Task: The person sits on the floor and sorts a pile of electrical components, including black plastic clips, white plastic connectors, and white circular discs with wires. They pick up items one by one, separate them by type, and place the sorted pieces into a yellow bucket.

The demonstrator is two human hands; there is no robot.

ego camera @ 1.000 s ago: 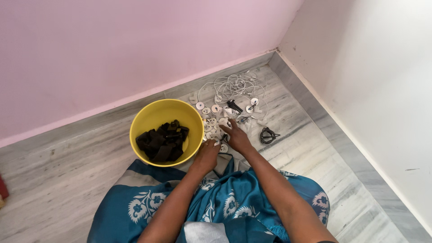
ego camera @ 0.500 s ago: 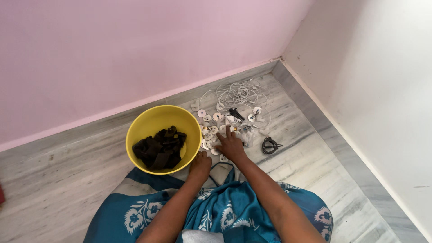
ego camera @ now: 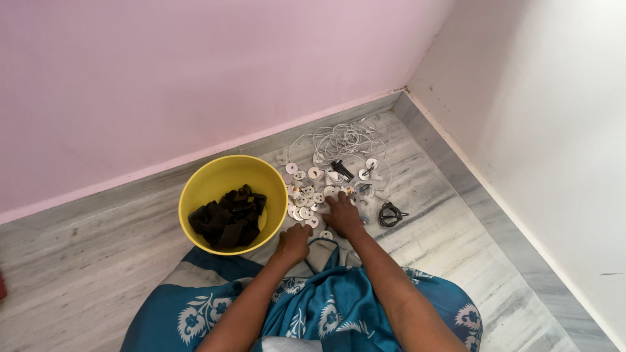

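The work surface is a grey marble floor [ego camera: 98, 261] where it meets the pink wall and the white wall at the far right corner. A pile of small white discs [ego camera: 306, 195] lies on the floor just beside the right rim of a yellow bowl [ego camera: 195, 195], which holds black blocks [ego camera: 228, 218]. Toward the corner, thin white wires [ego camera: 345, 140] lie in a loose tangle, and a black loop [ego camera: 390, 214] rests to the right of the pile. The right hand [ego camera: 342, 214] lies palm down on the near edge of the discs, fingers spread and pressing flat, gripping nothing visible. The left hand [ego camera: 293, 242] rests at the near rim of the bowl, fingers curled; whether it holds a piece cannot be told. The discs look light, thin and rigid, likely smooth, and should slide readily on the polished stone. Best hold: pinch a single disc by its rim between thumb and forefinger. The wires appear soft and prone to snagging.
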